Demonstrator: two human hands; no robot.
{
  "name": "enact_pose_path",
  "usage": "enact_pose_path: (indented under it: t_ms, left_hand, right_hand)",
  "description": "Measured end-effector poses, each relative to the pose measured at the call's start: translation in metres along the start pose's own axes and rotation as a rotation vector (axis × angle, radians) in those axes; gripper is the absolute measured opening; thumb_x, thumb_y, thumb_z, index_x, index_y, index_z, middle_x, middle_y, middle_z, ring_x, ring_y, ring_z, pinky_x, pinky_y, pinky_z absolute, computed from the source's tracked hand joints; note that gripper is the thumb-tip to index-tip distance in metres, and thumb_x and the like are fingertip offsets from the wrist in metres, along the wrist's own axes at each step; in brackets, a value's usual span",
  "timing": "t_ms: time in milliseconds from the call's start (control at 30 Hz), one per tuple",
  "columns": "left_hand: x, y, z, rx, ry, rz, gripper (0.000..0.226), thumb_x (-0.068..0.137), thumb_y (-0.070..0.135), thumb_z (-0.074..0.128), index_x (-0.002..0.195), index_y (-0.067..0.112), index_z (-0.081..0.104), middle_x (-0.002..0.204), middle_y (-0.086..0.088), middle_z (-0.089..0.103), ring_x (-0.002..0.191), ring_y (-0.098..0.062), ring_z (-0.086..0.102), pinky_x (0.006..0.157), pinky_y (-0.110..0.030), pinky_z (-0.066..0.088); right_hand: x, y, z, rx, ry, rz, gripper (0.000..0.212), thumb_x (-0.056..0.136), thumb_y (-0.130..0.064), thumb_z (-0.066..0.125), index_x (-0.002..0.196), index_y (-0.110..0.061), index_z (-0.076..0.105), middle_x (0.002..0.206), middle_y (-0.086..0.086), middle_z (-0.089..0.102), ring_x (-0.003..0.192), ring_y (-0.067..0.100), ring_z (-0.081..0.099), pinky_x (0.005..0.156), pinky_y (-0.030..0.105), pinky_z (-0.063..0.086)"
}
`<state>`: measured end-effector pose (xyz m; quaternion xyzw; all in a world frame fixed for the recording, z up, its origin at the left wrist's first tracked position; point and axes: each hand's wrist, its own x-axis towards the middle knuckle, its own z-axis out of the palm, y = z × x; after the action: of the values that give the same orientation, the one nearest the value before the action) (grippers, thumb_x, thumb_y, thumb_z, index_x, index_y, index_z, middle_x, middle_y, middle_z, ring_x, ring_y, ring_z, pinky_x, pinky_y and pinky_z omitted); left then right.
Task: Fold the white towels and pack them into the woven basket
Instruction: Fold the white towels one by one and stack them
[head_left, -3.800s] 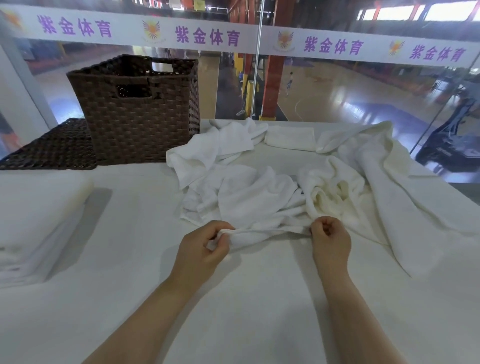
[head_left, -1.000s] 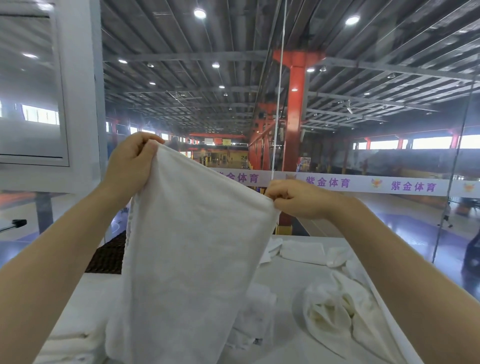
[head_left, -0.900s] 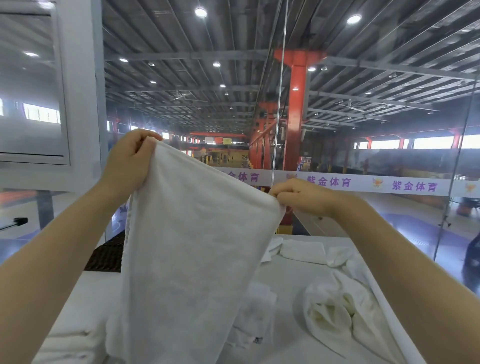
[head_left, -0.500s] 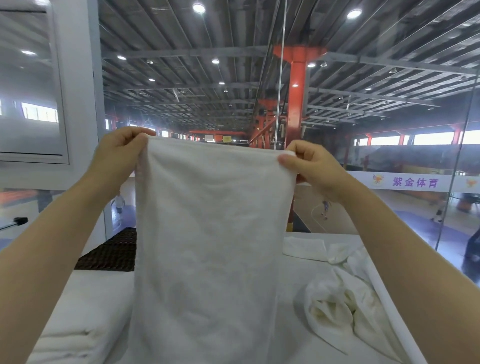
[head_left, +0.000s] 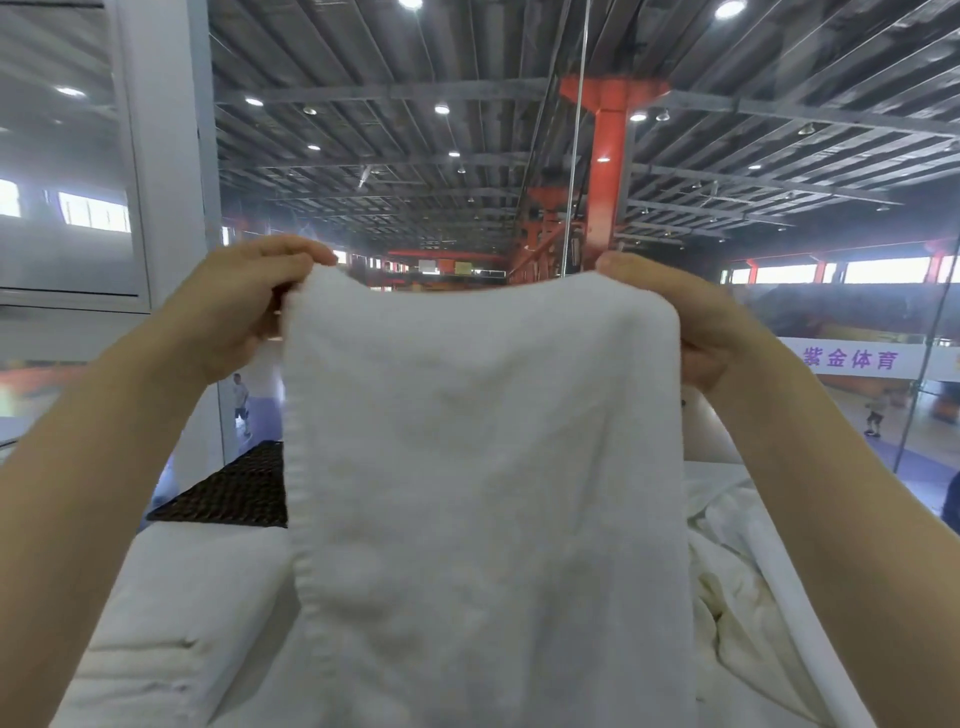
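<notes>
Raised higher since earlier: white terry towel (head_left: 483, 493), top corners pinched by left hand (head_left: 234, 306) and right hand (head_left: 685, 322); advise level edge before folding.

The white-covered bench (head_left: 249, 675) carries folded white towels (head_left: 171, 613) at its left edge, crumpled white towels (head_left: 727, 597) right, a dark woven mat (head_left: 234, 491) far left.

A single head-worn wide-angle view is given, tilted forward and slightly upward. The frame's centre is filled at close range by a raised white towel (head_left: 483, 493); hall ceiling is seen above.
</notes>
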<state>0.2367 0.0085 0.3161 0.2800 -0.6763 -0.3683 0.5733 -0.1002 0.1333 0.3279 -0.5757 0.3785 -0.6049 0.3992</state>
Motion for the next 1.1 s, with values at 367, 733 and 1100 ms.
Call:
enact_pose_path:
  t_ms: [367,733,1100]
  left_hand:
    - [-0.026,-0.219,0.063,0.357,-0.181,-0.404,0.037,0.097,-0.002,0.04,0.075,0.016,0.065,0.079,-0.013,0.057,0.067,-0.021,0.054,0.065,-0.03,0.048]
    - [-0.064,-0.315,0.114,0.647,-0.638,-0.487,0.041,0.095,0.045,0.054,0.131,0.025,0.049,0.125,0.004,0.057,0.104,-0.011,0.057,0.089,-0.023,0.047]
    - [-0.058,-0.348,0.141,0.243,-0.352,-0.803,0.017,0.094,0.03,0.057,0.099,0.014,0.056,0.093,-0.008,0.065,0.073,-0.02,0.06,0.069,-0.025,0.046]
  right_hand:
    - [0.014,0.161,-0.039,-0.901,0.171,0.246,0.009,0.09,-0.025,0.068,0.092,-0.018,0.073,0.09,-0.003,0.068,0.077,0.017,0.066,0.062,0.03,0.06]
    - [0.034,0.254,-0.078,-1.129,0.246,0.27,0.012,0.096,-0.023,0.055,0.088,-0.021,0.064,0.092,-0.003,0.063,0.086,0.014,0.055,0.079,0.022,0.036]
    - [0.04,0.271,-0.1,-1.09,0.231,0.257,0.016,0.094,-0.023,0.057,0.081,-0.024,0.066,0.085,-0.013,0.062,0.083,0.008,0.054,0.07,0.017,0.037]
